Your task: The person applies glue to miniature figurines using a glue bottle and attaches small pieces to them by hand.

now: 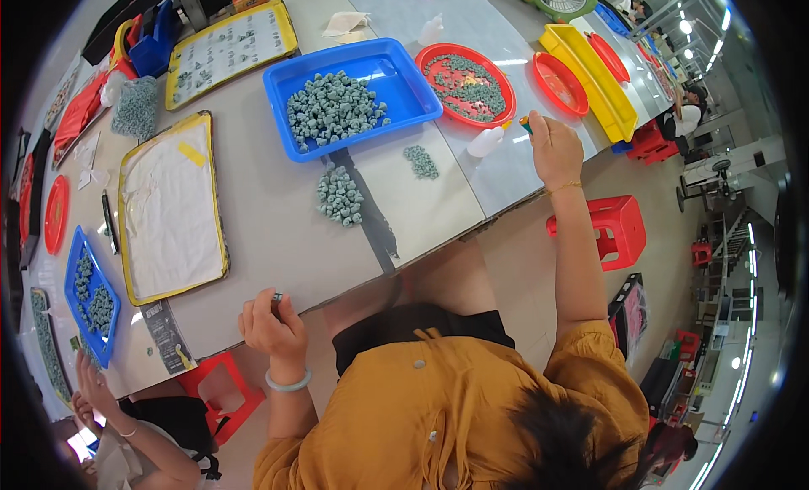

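Near the table's front edge, my left hand (274,326) pinches a small grey-green piece (276,297) between thumb and fingers. My right hand (556,151) is stretched out at the right, closed on a small green-and-orange stick-like thing (527,125), mostly hidden by the fingers. Just left of that hand is a white squeeze bottle (485,143). Between the hands lie a loose pile of lumpy grey-green pieces (340,195) and a smaller pile of finer ones (420,162). Behind them stands a blue tray (404,77) holding many similar lumps.
A round red tray (504,73) of small green bits sits at the back right, beside a yellow tray (590,81). At left are a cloth-lined tray (168,212), a bag of green pieces (135,108) and a blue diamond-shaped tray (105,351). A co-worker's hand (94,389) shows lower left.
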A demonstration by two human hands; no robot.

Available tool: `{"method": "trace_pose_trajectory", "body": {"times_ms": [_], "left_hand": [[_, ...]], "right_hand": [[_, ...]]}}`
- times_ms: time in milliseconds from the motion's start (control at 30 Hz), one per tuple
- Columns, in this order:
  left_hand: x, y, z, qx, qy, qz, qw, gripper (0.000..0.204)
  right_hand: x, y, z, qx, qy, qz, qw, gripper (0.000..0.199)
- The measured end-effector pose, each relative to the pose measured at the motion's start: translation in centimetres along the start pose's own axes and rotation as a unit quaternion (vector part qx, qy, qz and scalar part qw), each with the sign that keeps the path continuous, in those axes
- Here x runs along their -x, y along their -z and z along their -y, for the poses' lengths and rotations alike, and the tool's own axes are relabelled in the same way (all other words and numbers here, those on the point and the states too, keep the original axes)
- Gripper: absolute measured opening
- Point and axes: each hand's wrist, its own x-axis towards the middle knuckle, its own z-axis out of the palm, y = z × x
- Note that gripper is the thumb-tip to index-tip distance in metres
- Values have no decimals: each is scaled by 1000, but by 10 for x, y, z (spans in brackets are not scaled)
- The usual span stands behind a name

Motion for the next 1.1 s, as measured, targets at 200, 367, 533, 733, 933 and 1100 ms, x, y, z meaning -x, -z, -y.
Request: {"method": "trace_pose_trajectory", "body": {"times_ms": [200, 367, 533, 733, 933, 1100], "left_hand": [[4, 1, 5, -9, -12, 2, 1000, 16], [3, 0, 7, -18, -14, -4, 1000, 16], [4, 1, 10, -17, -18, 8, 1000, 15], [5, 5, 9, -18, -11, 23, 1000, 16], [4, 3, 5, -29, -6, 52, 998, 16], [14, 10, 9, -51, -3, 39, 998, 17]], "right_hand": [[7, -16, -23, -92, -35, 33, 995, 44], [17, -52, -65, 65, 139, 21, 988, 26], [19, -54, -56, 59, 151, -22, 987, 24], [-9, -54, -46, -63, 206, 23, 976, 25], [-46, -66, -55, -107, 207, 62, 970, 24], [14, -39, -48, -167, 189, -108, 962, 25]]}}
